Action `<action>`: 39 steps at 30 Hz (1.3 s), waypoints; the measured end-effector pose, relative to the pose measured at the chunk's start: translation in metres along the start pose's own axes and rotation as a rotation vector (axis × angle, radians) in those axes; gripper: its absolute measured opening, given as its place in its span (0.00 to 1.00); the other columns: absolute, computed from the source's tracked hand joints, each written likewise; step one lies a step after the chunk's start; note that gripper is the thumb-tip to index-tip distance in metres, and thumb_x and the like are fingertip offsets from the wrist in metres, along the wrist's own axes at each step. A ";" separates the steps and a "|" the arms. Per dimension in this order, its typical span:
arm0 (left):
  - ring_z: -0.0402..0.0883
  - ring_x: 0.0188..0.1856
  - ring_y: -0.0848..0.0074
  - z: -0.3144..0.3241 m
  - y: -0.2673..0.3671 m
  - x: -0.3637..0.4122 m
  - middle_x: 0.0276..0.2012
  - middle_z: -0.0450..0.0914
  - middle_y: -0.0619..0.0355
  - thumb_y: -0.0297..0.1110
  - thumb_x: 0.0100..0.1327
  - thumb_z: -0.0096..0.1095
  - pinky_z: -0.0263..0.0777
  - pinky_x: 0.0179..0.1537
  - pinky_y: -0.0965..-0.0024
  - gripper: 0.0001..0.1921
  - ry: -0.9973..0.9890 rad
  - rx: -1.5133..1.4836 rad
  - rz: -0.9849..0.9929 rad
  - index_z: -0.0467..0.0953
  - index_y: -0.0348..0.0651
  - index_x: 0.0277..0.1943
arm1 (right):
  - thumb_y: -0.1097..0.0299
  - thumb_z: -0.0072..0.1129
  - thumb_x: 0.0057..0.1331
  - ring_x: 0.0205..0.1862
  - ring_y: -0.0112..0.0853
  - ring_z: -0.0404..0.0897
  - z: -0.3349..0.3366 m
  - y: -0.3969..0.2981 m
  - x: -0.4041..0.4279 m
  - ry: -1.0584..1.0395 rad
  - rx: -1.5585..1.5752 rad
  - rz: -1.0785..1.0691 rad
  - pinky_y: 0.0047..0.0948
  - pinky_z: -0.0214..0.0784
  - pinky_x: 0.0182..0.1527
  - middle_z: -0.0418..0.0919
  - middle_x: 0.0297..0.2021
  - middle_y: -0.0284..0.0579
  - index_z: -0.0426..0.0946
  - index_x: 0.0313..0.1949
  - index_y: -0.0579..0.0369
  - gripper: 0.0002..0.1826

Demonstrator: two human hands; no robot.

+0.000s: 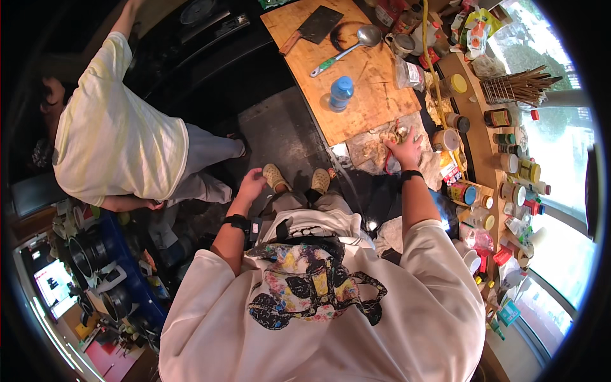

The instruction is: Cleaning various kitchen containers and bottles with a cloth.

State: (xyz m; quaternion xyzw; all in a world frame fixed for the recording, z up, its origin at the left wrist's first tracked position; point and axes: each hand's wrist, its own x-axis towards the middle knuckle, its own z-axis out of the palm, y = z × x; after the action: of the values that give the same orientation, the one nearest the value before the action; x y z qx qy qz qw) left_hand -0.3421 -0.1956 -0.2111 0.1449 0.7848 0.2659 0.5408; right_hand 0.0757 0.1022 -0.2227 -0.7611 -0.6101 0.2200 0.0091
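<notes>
My right hand [405, 149] reaches over a stained cloth [370, 148] at the near edge of a wooden cutting board [382, 107]. Its fingers are spread beside a thin red loop; whether they touch it I cannot tell. My left hand [253, 185] hangs in front of my body, fingers curled, with no object visible in it. On the board stand a blue-capped plastic bottle [341, 93], a metal ladle [368, 36] with a green-and-white handle and a cleaver [321, 26] with a wooden handle.
Another person [119, 129] stands at the left beside a dark stove. Jars [446, 139], bottles and bags crowd the counter and window ledge at the right, with a wire basket of chopsticks [513, 88]. A yellow hose [432, 67] runs along there. Black pans [88, 250] sit on a rack lower left.
</notes>
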 end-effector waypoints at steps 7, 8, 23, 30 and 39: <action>0.80 0.34 0.76 0.028 0.026 -0.010 0.37 0.81 0.56 0.31 0.62 0.64 0.73 0.39 0.71 0.24 -0.022 0.031 0.098 0.70 0.37 0.61 | 0.36 0.79 0.39 0.70 0.63 0.56 -0.011 -0.035 -0.019 -0.146 -0.094 0.074 0.53 0.61 0.66 0.50 0.72 0.62 0.45 0.77 0.36 0.70; 0.80 0.34 0.76 0.031 0.025 -0.008 0.36 0.81 0.56 0.31 0.62 0.64 0.73 0.39 0.71 0.24 -0.026 0.041 0.115 0.71 0.37 0.61 | 0.36 0.79 0.39 0.69 0.62 0.57 -0.010 -0.038 -0.021 -0.159 -0.107 0.087 0.53 0.62 0.66 0.51 0.71 0.62 0.44 0.77 0.36 0.71; 0.81 0.37 0.76 0.057 0.018 -0.005 0.36 0.83 0.54 0.30 0.65 0.65 0.74 0.40 0.72 0.24 -0.166 0.046 0.152 0.69 0.35 0.63 | 0.52 0.80 0.41 0.69 0.69 0.56 0.000 -0.026 0.017 -0.322 -0.091 0.073 0.58 0.63 0.64 0.47 0.70 0.70 0.41 0.76 0.32 0.67; 0.81 0.36 0.76 0.067 0.026 -0.009 0.36 0.82 0.56 0.29 0.65 0.62 0.74 0.40 0.71 0.22 -0.151 0.124 0.117 0.71 0.35 0.61 | 0.57 0.76 0.44 0.63 0.69 0.62 -0.001 -0.044 0.002 -0.244 -0.040 0.054 0.54 0.66 0.62 0.55 0.66 0.68 0.53 0.71 0.36 0.55; 0.77 0.32 0.79 0.085 0.039 -0.014 0.33 0.78 0.60 0.31 0.69 0.62 0.71 0.34 0.74 0.18 -0.198 0.127 0.190 0.72 0.37 0.58 | 0.61 0.73 0.47 0.59 0.68 0.67 0.009 -0.021 0.017 -0.202 0.068 -0.013 0.52 0.71 0.58 0.61 0.63 0.63 0.66 0.64 0.39 0.43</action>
State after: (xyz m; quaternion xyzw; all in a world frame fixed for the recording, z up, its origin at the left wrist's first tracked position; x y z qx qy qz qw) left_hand -0.2605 -0.1487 -0.2011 0.2778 0.7257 0.2504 0.5776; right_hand 0.0560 0.1208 -0.2305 -0.7303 -0.6049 0.3162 -0.0254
